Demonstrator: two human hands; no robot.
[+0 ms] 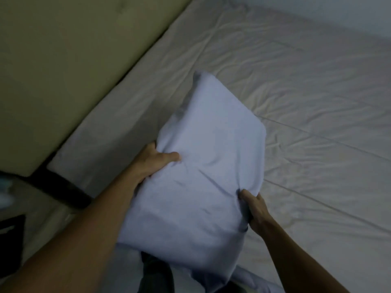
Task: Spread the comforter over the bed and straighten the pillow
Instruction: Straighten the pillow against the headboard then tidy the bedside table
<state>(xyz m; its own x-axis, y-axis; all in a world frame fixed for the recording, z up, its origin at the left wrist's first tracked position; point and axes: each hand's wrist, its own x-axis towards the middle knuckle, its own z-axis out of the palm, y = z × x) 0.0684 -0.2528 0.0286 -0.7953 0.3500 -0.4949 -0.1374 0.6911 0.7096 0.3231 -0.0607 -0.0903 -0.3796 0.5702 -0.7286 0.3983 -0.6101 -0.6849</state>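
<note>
At the far left, a padded olive headboard [63,70] slants across the upper corner. Below it I see a dark strip of frame [65,189] and a black object [10,240], too blurred for me to name. Next to the headboard begins the bed [118,115], which runs away to the right under a pale, creased sheet [306,123].

Moving inward, my view picks up the left hand [152,163], reaching in on a bare forearm from the lower left corner. It grips the left edge of the pillow [207,166]. The thumb [170,156] is pressed onto the top face, and the other fingers are tucked out of sight behind the edge, so I cannot tell how they lie.

That pillow, in a white case, sits in the middle of the view over the near part of the bed. Its long axis runs from the bottom of the view up towards the headboard side. I cannot tell whether it rests on the sheet or is held just above it.

On the pillow's right edge is the right hand [256,210]. Its fingers [245,194] are curled and dug into the case, bunching the cloth into folds that fan out towards the left hand.

Under the pillow's near end lie a dark cloth [154,271] and, right of it, some pale bunched fabric [249,278]. Neither is clear enough to identify.
</note>
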